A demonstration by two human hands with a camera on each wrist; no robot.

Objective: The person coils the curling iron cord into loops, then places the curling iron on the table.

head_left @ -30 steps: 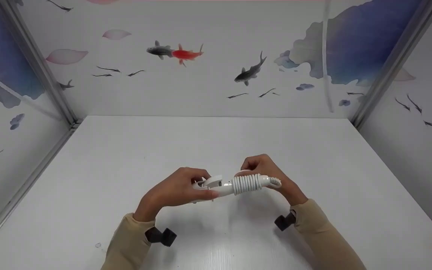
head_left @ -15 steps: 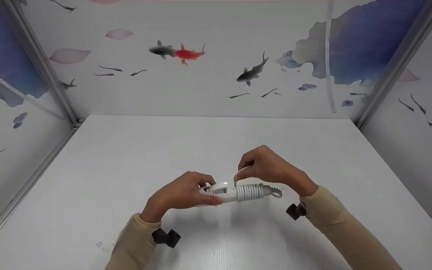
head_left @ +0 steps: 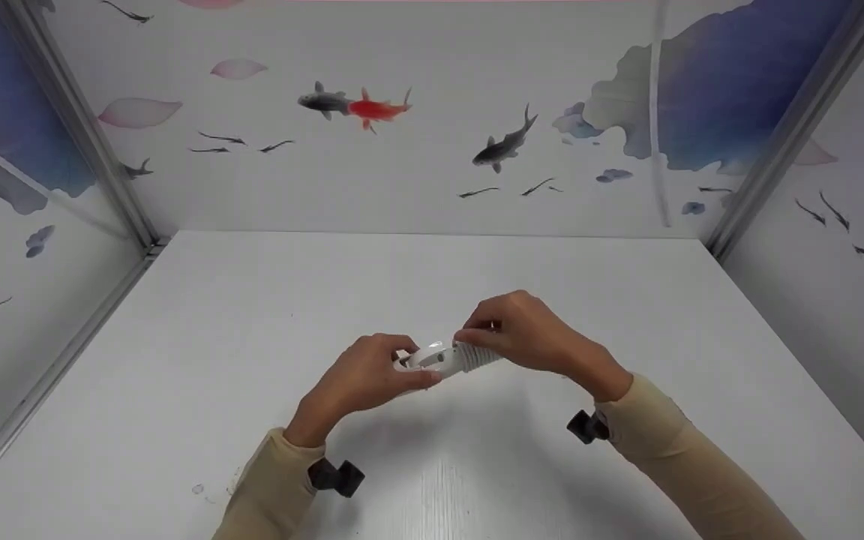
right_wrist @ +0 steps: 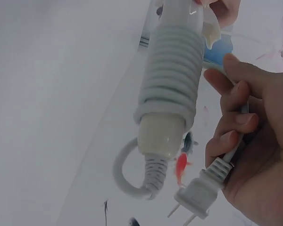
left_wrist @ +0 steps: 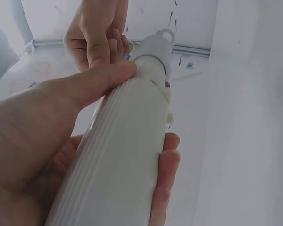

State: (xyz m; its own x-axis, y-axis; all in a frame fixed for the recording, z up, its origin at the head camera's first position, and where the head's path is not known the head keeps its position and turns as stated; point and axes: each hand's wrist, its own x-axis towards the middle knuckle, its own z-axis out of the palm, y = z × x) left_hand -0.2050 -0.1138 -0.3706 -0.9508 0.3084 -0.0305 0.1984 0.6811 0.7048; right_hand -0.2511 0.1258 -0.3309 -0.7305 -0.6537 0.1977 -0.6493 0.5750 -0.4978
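My left hand (head_left: 361, 375) grips a white corded appliance (left_wrist: 122, 150), shaped like a curling iron, raised above the table. In the left wrist view the thumb lies along its ribbed body and the fingers wrap its far side. A curved white lever (head_left: 426, 352) stands out near the left fingertips. White power cord (right_wrist: 172, 70) is wound in tight coils round the handle. My right hand (head_left: 537, 330) is close beside these coils, its fingers curled round the cord's free end. Below those fingers hangs a two-prong plug (right_wrist: 195, 195). A short cord loop (right_wrist: 125, 167) curves from the handle's end.
Under both hands spreads a white table (head_left: 289, 285). A back wall (head_left: 417, 180) painted with fish and petals rises behind it, with side panels left and right. Dark camera mounts (head_left: 336, 477) sit on both wrists.
The right hand has risen, then shifted left across the coiled handle, now covering part of it in the head view. The appliance has tilted, its corded end higher. The left hand keeps its grip.
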